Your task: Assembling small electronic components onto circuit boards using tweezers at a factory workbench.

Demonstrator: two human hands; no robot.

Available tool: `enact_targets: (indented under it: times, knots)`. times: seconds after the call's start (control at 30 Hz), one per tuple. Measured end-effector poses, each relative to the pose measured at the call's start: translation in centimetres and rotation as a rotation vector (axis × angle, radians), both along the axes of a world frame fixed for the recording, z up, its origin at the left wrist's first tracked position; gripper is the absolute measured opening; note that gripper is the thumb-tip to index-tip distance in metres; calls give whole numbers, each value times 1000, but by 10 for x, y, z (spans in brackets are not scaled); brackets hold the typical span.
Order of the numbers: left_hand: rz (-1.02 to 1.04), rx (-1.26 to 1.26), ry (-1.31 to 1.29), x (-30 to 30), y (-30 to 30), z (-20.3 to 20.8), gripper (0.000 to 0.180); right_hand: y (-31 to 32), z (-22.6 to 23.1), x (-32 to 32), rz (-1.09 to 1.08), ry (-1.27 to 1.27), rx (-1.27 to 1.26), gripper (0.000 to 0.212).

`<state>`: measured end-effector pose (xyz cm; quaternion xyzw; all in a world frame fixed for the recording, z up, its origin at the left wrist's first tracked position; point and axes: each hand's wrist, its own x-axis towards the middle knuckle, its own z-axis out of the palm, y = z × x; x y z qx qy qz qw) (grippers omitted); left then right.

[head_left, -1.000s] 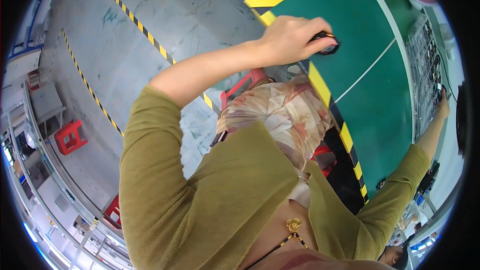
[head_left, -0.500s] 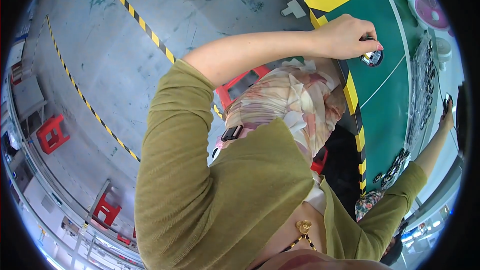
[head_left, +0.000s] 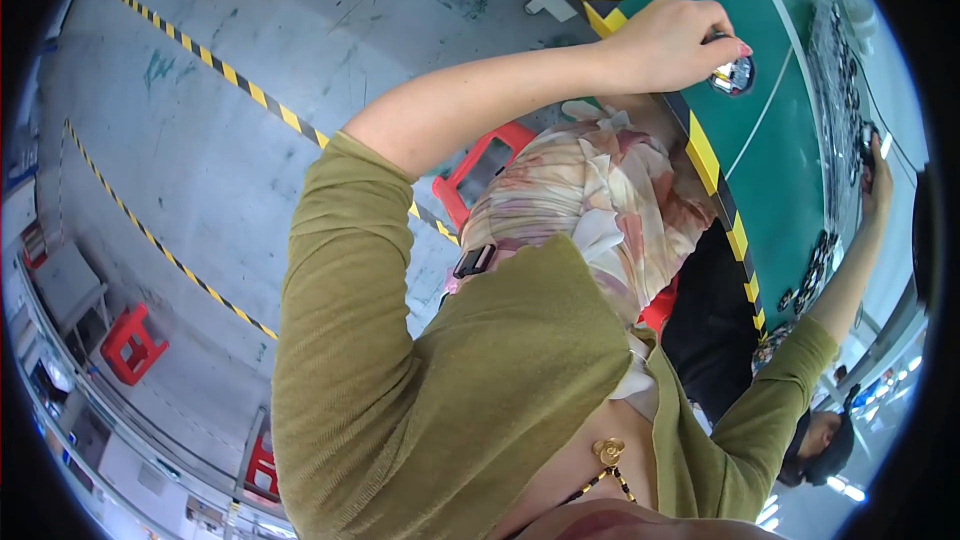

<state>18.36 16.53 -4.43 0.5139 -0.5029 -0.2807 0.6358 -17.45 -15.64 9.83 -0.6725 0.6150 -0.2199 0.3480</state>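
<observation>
My left hand (head_left: 668, 48) is closed on a small round black part (head_left: 735, 76) with a shiny, silvery inner face. Thumb and fingers pinch its rim just above the green table mat (head_left: 765, 150). Far to the right, my right arm stretches along the table's other side. There my right hand (head_left: 878, 188) is closed round a small dark piece (head_left: 868, 138), too small to name. This hand is beside a long row of dark parts in clear plastic (head_left: 832, 100).
Striped black-and-yellow tape (head_left: 735, 225) edges the table. More dark round parts (head_left: 822, 265) lie on the mat. A red stool (head_left: 470, 190) stands by the table, with another red stool (head_left: 132, 345) at left. Another person (head_left: 825, 445) is at the lower right.
The whole view has shifted. My right hand has moved in from the pale strip toward the plastic-covered row with its dark piece. My left hand still grips the round part over the mat.
</observation>
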Motion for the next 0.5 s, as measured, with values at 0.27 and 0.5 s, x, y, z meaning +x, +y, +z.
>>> enact_targets:
  times: [0.27,0.5]
  knots:
    - [-24,47,-34,2,-6,10,30,82,-62,65,24,-57,77,26]
    - [-77,189,16,-15,-17,12,27,91,-104,62,40,122,45,42]
